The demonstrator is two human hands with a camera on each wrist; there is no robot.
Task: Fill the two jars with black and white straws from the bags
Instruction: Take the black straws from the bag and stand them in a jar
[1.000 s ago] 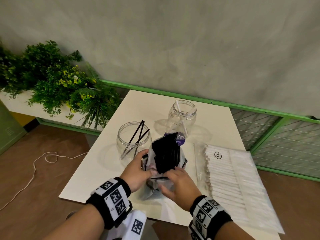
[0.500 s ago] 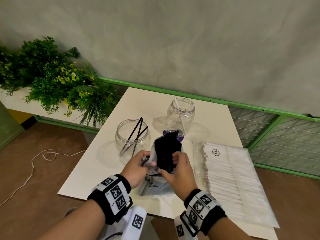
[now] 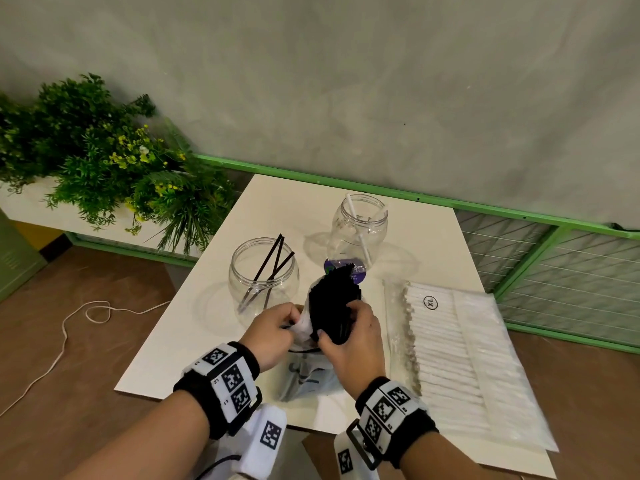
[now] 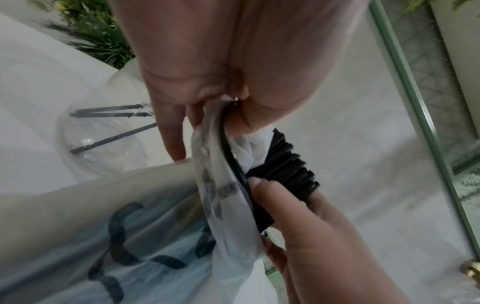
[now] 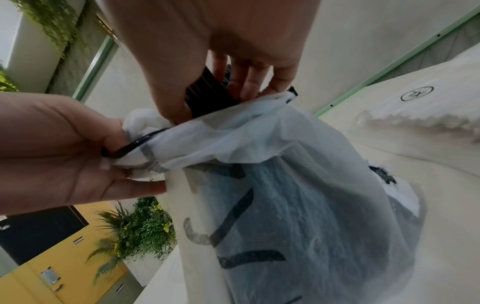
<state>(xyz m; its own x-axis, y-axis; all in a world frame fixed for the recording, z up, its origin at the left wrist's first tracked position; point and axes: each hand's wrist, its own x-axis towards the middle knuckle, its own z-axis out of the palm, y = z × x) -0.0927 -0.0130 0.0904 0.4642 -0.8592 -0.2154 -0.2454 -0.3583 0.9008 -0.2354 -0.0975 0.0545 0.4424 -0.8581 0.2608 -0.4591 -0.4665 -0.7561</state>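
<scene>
A translucent white drawstring bag (image 3: 308,372) stands at the table's near edge with a bundle of black straws (image 3: 334,303) sticking out of its mouth. My left hand (image 3: 273,332) pinches the bag's rim and black cord (image 4: 228,144). My right hand (image 3: 353,337) grips the black straws (image 5: 207,90) above the rim of the bag (image 5: 285,195). Just behind stands a wide clear jar (image 3: 263,275) with three black straws; a narrower clear jar (image 3: 360,230) further back holds a white straw. A flat clear bag of white straws (image 3: 457,362) lies to the right.
The white table (image 3: 214,334) ends just in front of my wrists. A green railing (image 3: 519,216) runs behind and to the right of it. A planter of green plants (image 3: 104,168) stands to the left, and a white cord (image 3: 62,341) lies on the brown floor.
My right hand has risen from the bag's lower front to the straw bundle and closed round it. My left hand has stayed at the rim, now pinching the fabric tighter.
</scene>
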